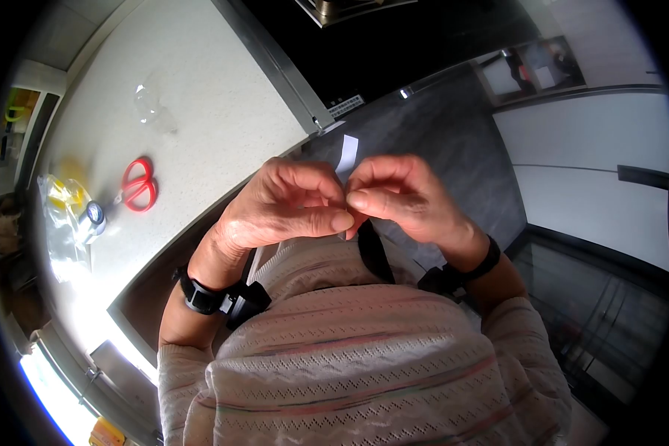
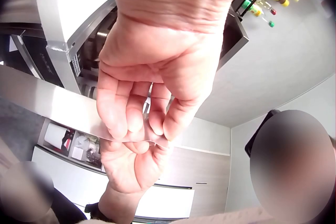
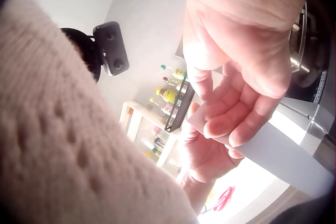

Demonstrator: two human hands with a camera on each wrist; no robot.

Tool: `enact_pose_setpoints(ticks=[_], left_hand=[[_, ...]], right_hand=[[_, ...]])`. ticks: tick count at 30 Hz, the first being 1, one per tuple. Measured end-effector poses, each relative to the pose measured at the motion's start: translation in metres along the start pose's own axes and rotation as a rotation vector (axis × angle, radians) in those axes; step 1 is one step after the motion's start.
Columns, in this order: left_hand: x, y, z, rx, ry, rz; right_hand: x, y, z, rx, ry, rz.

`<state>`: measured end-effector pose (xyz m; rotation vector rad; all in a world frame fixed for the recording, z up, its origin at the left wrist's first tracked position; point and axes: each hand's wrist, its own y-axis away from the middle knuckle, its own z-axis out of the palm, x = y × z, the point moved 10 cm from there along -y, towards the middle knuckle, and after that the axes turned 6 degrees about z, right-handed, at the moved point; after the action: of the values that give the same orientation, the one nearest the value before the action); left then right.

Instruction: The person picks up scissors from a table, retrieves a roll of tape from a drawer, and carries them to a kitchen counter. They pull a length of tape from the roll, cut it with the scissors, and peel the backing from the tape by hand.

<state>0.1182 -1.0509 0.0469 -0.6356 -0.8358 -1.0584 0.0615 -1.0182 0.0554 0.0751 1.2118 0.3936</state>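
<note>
Both hands meet in front of the chest, over the floor beyond the counter's edge. A narrow white strip (image 1: pixel 348 154), like paper or tape, runs out from between them. My left hand (image 1: pixel 278 204) pinches the strip near its end between thumb and fingers, as the left wrist view shows along the strip (image 2: pixel 79 111). My right hand (image 1: pixel 412 197) pinches the same end, its fingertips touching the left ones. In the right wrist view the long part of the strip (image 3: pixel 283 158) hangs away past the right fingers.
On the pale counter (image 1: pixel 200 82) to the left lie red-handled scissors (image 1: pixel 153 186), a tape roll (image 1: pixel 93 213), a clear plastic bag (image 1: pixel 59 230) and a crumpled clear piece of plastic (image 1: pixel 145 104). A black cooktop (image 1: pixel 394 44) is ahead. An open drawer (image 1: pixel 531 74) stands at the far right.
</note>
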Motion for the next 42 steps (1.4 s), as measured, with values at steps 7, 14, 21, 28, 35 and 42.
enact_pose_setpoints(ticks=[7,14,21,28,35,42], left_hand=[[0.001,0.001,0.0,-0.01,0.013,-0.006],[0.002,0.0,0.002,-0.034,0.018,0.018],[0.0,0.0,0.002,-0.019,0.035,0.006],[-0.003,0.002,-0.008,0.045,0.083,-0.056],[-0.004,0.006,-0.018,0.129,0.074,-0.021],[0.003,0.009,-0.013,0.078,-0.03,-0.003]], right_hand=[[-0.002,-0.001,0.001,-0.001,0.009,-0.001],[-0.002,-0.001,0.002,0.003,0.015,0.007],[0.0,-0.001,0.001,0.002,-0.007,-0.002],[-0.002,0.001,0.008,-0.031,-0.061,-0.058],[-0.004,0.003,0.009,0.005,0.008,-0.127],[-0.004,0.005,0.01,0.008,0.079,-0.11]])
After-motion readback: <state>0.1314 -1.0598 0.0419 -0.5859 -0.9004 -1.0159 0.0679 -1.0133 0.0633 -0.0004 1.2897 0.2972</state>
